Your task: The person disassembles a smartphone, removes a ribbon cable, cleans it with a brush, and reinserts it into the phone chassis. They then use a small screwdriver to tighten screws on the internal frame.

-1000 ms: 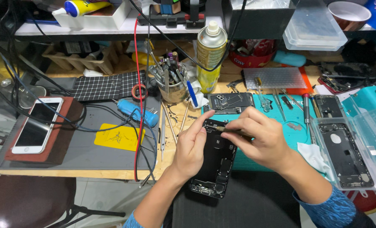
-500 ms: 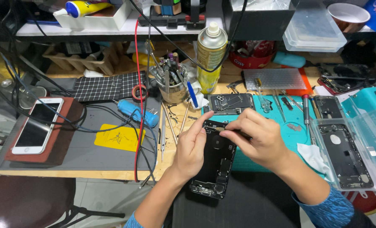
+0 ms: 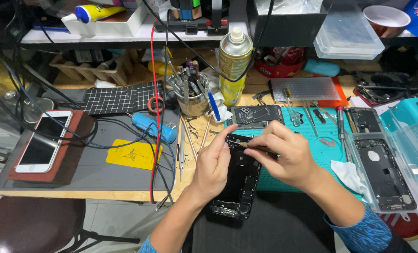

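- Your right hand [image 3: 284,157] has its fingers pinched together on a thin dark-tipped hand tool [image 3: 256,148]; your left hand [image 3: 213,168] clamps the opened black phone housing [image 3: 239,185] at the bench edge.
- Housing lies open, its insides bare; nothing is closed up yet.
- Teal work mat [image 3: 323,157] beneath, second stripped phone shell [image 3: 382,173] at right, white phone [image 3: 42,146] well apart at left, cluttered shelf behind.

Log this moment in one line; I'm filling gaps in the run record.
left hand: steadies opened phone chassis | right hand: holds thin tool at chassis top | surface: teal mat
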Motion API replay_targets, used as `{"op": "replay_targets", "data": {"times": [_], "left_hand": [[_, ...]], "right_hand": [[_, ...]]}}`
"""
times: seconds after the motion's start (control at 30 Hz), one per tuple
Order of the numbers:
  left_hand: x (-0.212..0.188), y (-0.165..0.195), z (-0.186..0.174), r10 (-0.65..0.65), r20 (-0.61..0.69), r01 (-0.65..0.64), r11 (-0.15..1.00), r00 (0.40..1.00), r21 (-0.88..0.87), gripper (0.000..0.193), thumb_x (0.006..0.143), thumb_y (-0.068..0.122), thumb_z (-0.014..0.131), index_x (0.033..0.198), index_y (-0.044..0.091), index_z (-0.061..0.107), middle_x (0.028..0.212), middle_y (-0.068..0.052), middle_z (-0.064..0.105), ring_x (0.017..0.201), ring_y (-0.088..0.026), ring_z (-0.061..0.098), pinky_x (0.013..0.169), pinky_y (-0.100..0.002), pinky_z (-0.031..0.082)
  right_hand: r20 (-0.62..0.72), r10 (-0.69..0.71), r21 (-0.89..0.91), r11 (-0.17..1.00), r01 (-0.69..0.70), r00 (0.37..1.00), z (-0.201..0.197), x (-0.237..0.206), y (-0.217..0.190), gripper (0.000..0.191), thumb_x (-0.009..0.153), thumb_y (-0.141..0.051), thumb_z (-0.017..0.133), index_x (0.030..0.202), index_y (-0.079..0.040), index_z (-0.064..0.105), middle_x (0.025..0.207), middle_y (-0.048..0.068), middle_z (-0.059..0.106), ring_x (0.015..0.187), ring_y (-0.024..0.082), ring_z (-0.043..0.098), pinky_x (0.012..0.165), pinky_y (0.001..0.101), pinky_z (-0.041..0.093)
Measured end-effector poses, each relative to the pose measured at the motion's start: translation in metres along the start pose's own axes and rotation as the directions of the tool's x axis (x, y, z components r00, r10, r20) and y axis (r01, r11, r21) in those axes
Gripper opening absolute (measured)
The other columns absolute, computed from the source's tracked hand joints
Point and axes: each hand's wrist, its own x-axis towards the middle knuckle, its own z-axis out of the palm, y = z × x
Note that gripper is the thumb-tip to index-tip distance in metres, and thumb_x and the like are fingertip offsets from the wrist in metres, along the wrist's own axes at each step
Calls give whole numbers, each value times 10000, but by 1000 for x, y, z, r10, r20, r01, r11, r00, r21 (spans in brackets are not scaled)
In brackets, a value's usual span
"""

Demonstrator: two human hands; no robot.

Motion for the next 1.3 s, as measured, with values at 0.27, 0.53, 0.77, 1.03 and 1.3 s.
{"op": "replay_targets", "data": {"times": [0.27,0.53,0.77,1.03,1.3], "left_hand": [[2,5,-4,74,6,-74,997,997,28,410,1006,50,446,1396,17,571,608,-78,497,545,-159,526,572,-335,435],[10,-6,2,18,-1,-18,997,1000,70,412,1002,77,448,1389,27,580,621,-102,507,563,-181,539,588,-348,447],[43,-67,4,-46,-79,51,996,996,72,400,1046,136,455,1408,9,565,1062,-162,714,959,-233,681,899,-336,508],[47,-98,-2,-63,79,54,993,995,103,560,1044,69,532,1584,-16,414,1238,-252,655,1068,-236,598,932,-352,460],[39,-63,-11,-227,35,226,918,973,-327,549,976,-11,523,1499,65,377,1038,-90,757,870,-73,687,753,-207,537]], "right_hand": [[-47,56,-28,998,-58,997,2,0,-2,206,758,-108,887,895,-45,746,740,32,569,574,117,538,500,272,421],[-18,3,5,1000,-3,1000,-3,7,3,205,792,-97,859,942,-35,733,832,56,621,705,158,616,613,276,498],[36,349,-170,926,-338,937,-53,3,36,195,811,-131,814,984,-48,778,930,99,745,736,208,714,646,314,548],[236,362,-261,917,-300,902,-33,-27,79,164,788,-136,790,924,-44,786,861,131,731,788,317,698,720,410,548],[196,397,-244,905,-348,896,-28,-28,82,168,796,-117,783,933,-20,777,877,142,737,758,295,713,697,387,561]]}}
